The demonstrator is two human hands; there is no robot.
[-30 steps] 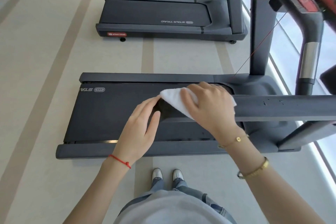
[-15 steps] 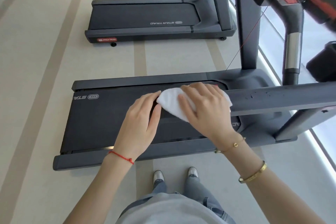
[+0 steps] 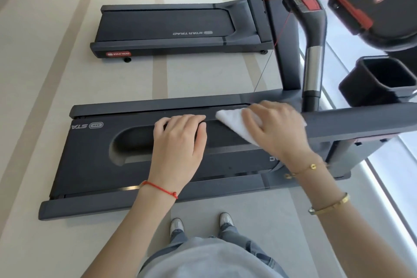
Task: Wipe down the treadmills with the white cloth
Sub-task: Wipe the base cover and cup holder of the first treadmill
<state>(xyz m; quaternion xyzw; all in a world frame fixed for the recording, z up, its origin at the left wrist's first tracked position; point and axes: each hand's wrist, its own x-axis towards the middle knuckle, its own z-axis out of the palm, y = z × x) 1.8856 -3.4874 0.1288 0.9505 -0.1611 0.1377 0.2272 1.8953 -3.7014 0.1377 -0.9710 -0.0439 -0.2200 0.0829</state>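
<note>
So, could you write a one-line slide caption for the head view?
Right hand presses the white cloth on the treadmill handrail; left hand grips it beside.

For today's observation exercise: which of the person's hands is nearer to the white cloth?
Right. The right hand lies on top of the white cloth, pressing it on the handrail. The left hand grips the same rail beside the cloth, not touching it.
</note>
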